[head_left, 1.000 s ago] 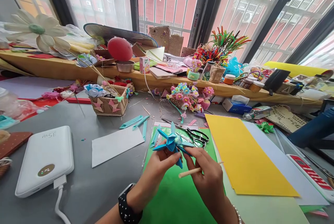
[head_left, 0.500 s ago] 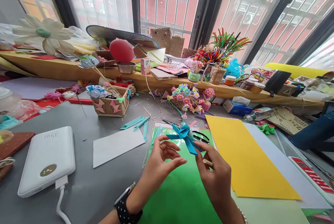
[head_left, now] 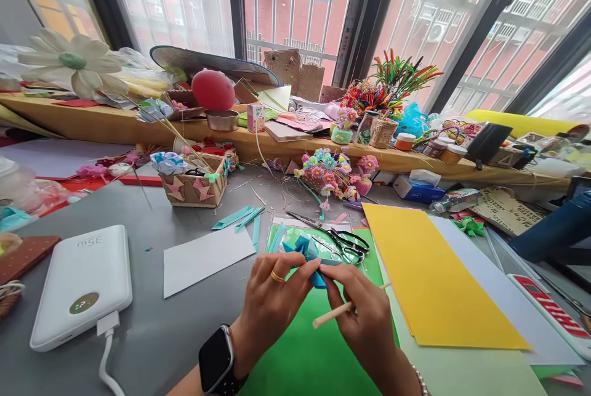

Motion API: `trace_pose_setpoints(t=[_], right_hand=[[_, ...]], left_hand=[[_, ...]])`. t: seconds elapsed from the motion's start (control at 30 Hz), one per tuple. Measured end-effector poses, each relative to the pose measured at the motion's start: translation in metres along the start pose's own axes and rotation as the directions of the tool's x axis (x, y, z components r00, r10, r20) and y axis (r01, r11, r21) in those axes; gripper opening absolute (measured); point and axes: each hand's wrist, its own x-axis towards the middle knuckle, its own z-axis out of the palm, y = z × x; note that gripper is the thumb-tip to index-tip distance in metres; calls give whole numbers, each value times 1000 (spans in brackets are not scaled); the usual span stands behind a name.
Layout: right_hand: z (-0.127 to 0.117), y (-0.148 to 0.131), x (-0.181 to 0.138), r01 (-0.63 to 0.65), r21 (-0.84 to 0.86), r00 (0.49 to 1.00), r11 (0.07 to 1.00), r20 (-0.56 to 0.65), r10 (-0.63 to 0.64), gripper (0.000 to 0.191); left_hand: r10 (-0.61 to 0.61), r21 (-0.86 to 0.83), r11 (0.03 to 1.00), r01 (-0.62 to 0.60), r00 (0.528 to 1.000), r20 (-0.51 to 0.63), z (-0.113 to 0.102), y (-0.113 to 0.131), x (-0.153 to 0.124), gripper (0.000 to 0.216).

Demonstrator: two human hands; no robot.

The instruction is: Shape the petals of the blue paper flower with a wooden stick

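Note:
Both my hands pinch a folded blue paper flower [head_left: 302,247] above the green sheet [head_left: 295,347]. My left hand [head_left: 274,294], with a ring and a watch, is closed on its near side, fingertips meeting those of the other hand. My right hand [head_left: 364,310] grips a petal between thumb and forefinger, and also keeps a thin wooden stick [head_left: 333,315] tucked across its fingers. Part of the flower is hidden behind the fingers. Black-handled scissors [head_left: 348,242] lie open just beyond the hands.
Left of the hands lie a white paper card [head_left: 207,263], folded blue paper strips [head_left: 237,217] and a white power bank [head_left: 83,288] with its cable. Yellow sheets [head_left: 438,279] are on the right. A cardboard basket [head_left: 196,189] and crochet flowers [head_left: 330,171] stand behind.
The flower has been brought lower and turned. My left hand has closed from a loose, open pose onto it. The wooden stick now points out toward the left, and the scissors are more exposed.

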Motion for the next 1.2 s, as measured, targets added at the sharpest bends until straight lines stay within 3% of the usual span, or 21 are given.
trace_pose_setpoints(t=[0.27,0.6,0.83,1.0,1.2], right_hand=[[-4,6,3,-39,-20,999,999,23,39,17],[-9,12,4,13,90,989,996,146,-26,13],[-9,9,5,-22,16,1000,1000,5,22,9],[-10,7,6,-35,-73,992,997,-126,26,7],[-9,2,5,-43,-103,988,994,-154,27,7]], left_hand=[[22,-1,1000,-22,994,104,-3,-7,7,19],[-83,-126,985,114,970,229,1,-10,3,21],[-193,-301,917,261,952,238,-2,-10,5,14],[-25,-297,948,111,960,279,-4,-3,4,26],[-11,-167,985,40,985,170,6,5,-5,20]])
